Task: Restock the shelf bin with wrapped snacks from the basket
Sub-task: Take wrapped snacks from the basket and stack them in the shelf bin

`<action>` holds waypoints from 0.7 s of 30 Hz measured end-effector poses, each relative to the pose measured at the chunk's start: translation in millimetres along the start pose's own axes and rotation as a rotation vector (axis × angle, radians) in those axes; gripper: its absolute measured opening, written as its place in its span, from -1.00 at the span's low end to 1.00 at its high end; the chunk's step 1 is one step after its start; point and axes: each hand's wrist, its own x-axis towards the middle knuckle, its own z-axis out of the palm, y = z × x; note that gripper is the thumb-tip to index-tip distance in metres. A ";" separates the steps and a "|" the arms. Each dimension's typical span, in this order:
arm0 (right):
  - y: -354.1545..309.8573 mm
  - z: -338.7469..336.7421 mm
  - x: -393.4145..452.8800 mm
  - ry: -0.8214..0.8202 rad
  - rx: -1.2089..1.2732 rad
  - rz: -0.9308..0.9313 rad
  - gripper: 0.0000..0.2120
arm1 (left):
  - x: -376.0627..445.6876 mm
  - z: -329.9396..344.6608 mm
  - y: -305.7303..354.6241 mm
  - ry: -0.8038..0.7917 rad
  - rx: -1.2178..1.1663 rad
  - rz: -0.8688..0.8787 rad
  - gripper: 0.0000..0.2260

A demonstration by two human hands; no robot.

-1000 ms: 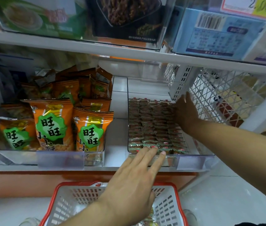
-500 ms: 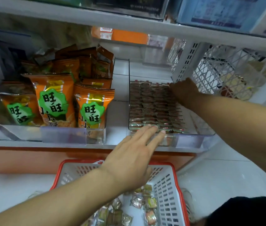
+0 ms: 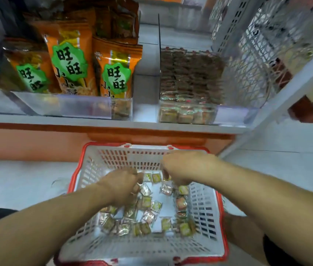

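A white basket with a red rim (image 3: 74, 181) stands on the floor below the shelf. Several small wrapped snacks (image 3: 148, 215) lie loose on its bottom. My left hand (image 3: 121, 185) reaches down into the pile, fingers curled over snacks at the middle. My right hand (image 3: 182, 167) is beside it near the basket's far wall, fingers bent down onto snacks. The fingertips of both hands are hidden, so any grip is unclear. Above, the clear shelf bin (image 3: 234, 114) holds neat rows of the same snacks (image 3: 190, 73); its right strip looks bare.
Orange snack bags (image 3: 69, 68) stand in a clear bin to the left on the same shelf (image 3: 113, 124). A white wire mesh panel (image 3: 257, 54) closes the shelf's right side. An orange base panel (image 3: 27, 143) runs under the shelf, with pale floor around the basket.
Both hands have left the shelf bin and dropped into the basket. The view has tilted down, so the whole basket shows.
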 end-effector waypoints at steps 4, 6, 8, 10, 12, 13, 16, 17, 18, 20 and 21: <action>18.1 118.7 72.3 -0.146 0.089 0.116 -0.49 | 14.2 66.5 -18.5 -0.199 -0.114 -0.160 -0.66; 34.3 161.4 87.7 -0.143 0.105 0.128 -0.22 | 28.1 87.8 -17.7 -0.225 -0.197 -0.204 -0.58; 44.2 191.6 98.9 -0.191 0.070 0.113 -0.02 | 45.1 105.7 -13.5 -0.213 -0.298 -0.230 -0.42; 48.2 207.3 110.5 -0.191 0.055 0.098 -0.04 | 63.2 122.3 -5.9 -0.208 -0.348 -0.194 -0.40; 48.5 213.5 123.9 -0.121 0.092 0.104 -0.19 | 80.4 140.9 3.7 -0.204 -0.335 -0.156 -0.42; 47.9 214.5 130.7 -0.099 0.102 0.109 -0.24 | 88.8 150.2 8.0 -0.203 -0.300 -0.149 -0.42; 43.3 217.0 146.2 -0.140 0.071 0.125 -0.25 | 108.6 171.3 19.2 -0.175 -0.264 -0.213 -0.48; 41.5 218.5 148.7 -0.159 0.051 0.130 -0.23 | 113.0 175.4 22.5 -0.168 -0.282 -0.243 -0.52; 40.0 218.9 150.2 -0.171 0.040 0.137 -0.21 | 117.0 179.2 25.2 -0.157 -0.293 -0.266 -0.57; 39.3 220.1 152.7 -0.175 0.075 0.153 -0.20 | 123.3 184.8 27.5 -0.131 -0.309 -0.306 -0.63; 39.8 220.9 154.2 -0.167 0.123 0.160 -0.21 | 125.9 186.6 27.5 -0.124 -0.335 -0.323 -0.64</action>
